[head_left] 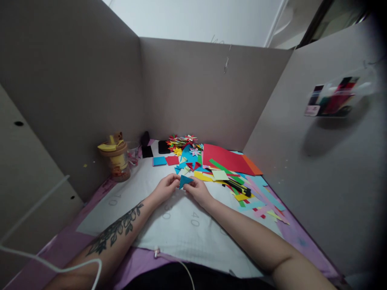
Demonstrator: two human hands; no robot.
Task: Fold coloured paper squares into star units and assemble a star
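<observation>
My left hand (165, 188) and my right hand (198, 190) meet over a white cutting mat (178, 229), both pinching a small teal folded paper piece (184, 181) shaped like a triangle. The left fingers grip its left corner and the right fingers its right side. The paper sits just above the mat. My left forearm carries a dark tattoo.
Behind the hands lies a heap of coloured paper scraps, a large red sheet (227, 158), folded paper stars (182, 141) and a black-and-yellow cutter (238, 187). A yellow-lidded jar (116, 160) stands at the left. Grey cardboard walls enclose the desk. A white cable (75, 266) crosses lower left.
</observation>
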